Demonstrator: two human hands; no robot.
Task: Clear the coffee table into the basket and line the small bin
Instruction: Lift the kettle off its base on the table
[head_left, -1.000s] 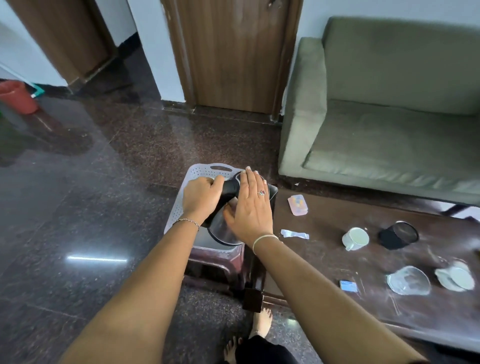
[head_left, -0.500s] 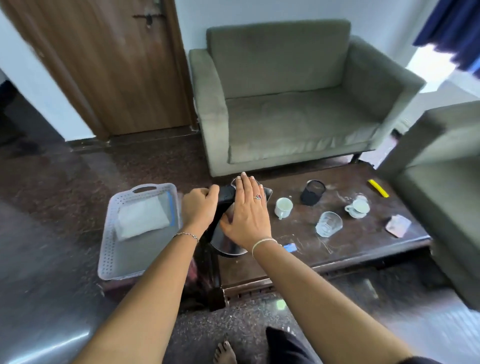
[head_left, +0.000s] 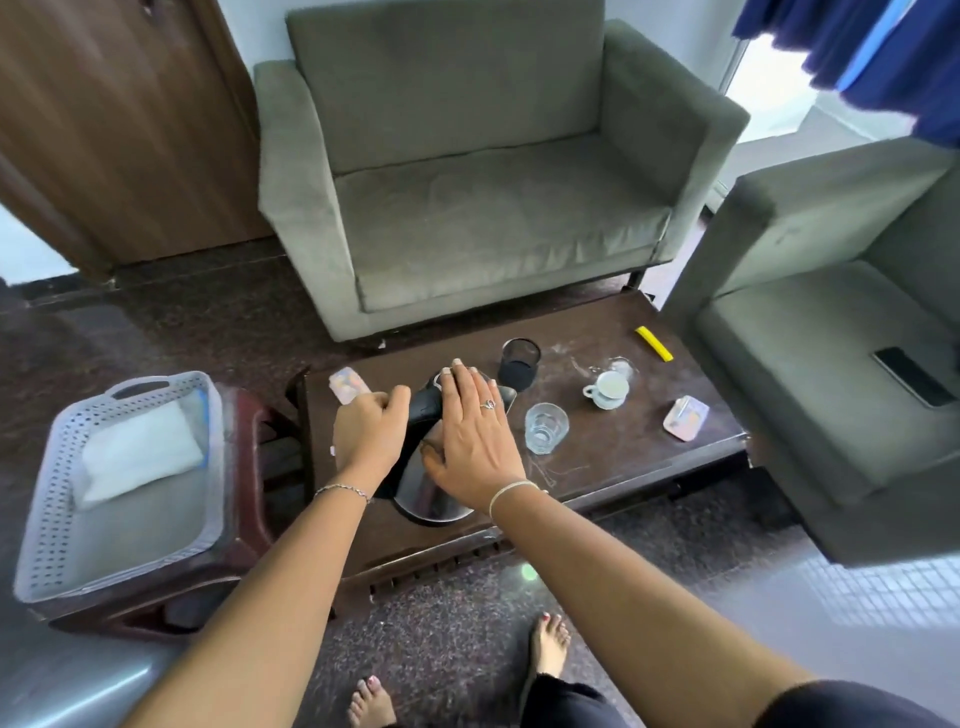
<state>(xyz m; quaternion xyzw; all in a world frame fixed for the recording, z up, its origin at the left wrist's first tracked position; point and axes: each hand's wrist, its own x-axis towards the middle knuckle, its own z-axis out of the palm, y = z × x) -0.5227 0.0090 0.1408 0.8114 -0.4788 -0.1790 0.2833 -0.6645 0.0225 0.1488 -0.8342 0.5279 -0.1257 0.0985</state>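
**Steady the kettle before it goes anywhere**

My left hand (head_left: 370, 429) is clamped on the kettle (head_left: 426, 488) handle; my right hand (head_left: 475, 434) lies flat, fingers spread, against its lid and side. It's over the coffee table's (head_left: 597, 467) near-left corner. I'd keep it upright and carry it left to the basket (head_left: 47, 519).

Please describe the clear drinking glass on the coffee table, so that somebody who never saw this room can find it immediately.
Start at the dark wooden coffee table in front of the grey sofa. Near its middle, just right of the right hand resting on the kettle, stands the clear drinking glass. Unlike the white cup and the small black bin behind it, it is transparent.
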